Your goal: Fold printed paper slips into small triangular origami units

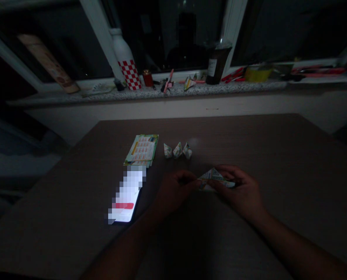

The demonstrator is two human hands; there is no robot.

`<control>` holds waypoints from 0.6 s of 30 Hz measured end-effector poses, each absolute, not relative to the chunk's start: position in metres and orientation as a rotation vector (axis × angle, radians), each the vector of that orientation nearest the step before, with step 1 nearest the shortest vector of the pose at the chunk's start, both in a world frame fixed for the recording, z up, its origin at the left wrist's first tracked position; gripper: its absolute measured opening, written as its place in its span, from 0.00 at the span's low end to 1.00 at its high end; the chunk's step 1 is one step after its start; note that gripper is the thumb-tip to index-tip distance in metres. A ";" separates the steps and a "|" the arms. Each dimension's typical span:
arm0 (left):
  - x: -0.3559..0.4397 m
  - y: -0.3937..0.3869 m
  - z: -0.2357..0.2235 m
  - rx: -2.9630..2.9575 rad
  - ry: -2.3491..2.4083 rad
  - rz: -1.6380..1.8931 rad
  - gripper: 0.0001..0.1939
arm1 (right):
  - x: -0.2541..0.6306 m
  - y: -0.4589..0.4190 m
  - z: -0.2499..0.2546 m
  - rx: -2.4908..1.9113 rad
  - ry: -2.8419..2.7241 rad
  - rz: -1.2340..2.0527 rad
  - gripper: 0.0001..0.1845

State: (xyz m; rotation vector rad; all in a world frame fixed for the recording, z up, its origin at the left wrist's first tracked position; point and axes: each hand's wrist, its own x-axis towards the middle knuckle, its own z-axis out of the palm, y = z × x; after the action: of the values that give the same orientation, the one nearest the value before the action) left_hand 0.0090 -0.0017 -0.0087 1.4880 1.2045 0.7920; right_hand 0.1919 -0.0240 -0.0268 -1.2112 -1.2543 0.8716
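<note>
A printed sheet of paper (213, 175), folded into a triangular shape with a flat strip along its lower edge, is held just above the table between both hands. My left hand (176, 191) pinches its left end between thumb and fingers. My right hand (240, 188) grips the right side, thumb in front and fingers behind. Parts of the paper are hidden by the fingers. Beyond my left hand stand three small folded paper pieces in a row: a left piece (168, 151), a middle piece (177, 150) and a right piece (187, 151).
A stack of printed leaflets (142, 149) lies left on the brown table (249, 136). Nearer me is a lit phone (123, 198). On the window sill (150, 92) stand a red-and-white checked bottle (128, 64), a dark labelled cup (217, 66) and pens. The room is dim.
</note>
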 end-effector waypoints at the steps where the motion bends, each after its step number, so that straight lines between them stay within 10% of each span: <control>1: 0.009 -0.002 -0.010 1.485 1.192 0.778 0.10 | 0.192 -0.024 -0.027 -1.216 -1.262 0.859 0.16; 18: 0.009 -0.008 -0.007 1.749 1.118 0.813 0.14 | 0.192 -0.023 -0.025 -1.198 -1.197 1.077 0.17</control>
State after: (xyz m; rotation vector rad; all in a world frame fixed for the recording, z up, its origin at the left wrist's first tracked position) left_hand 0.0085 -0.0082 -0.0072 1.7486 1.1181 0.8134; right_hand 0.1916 -0.0226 -0.0253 -1.1981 -1.1975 1.0774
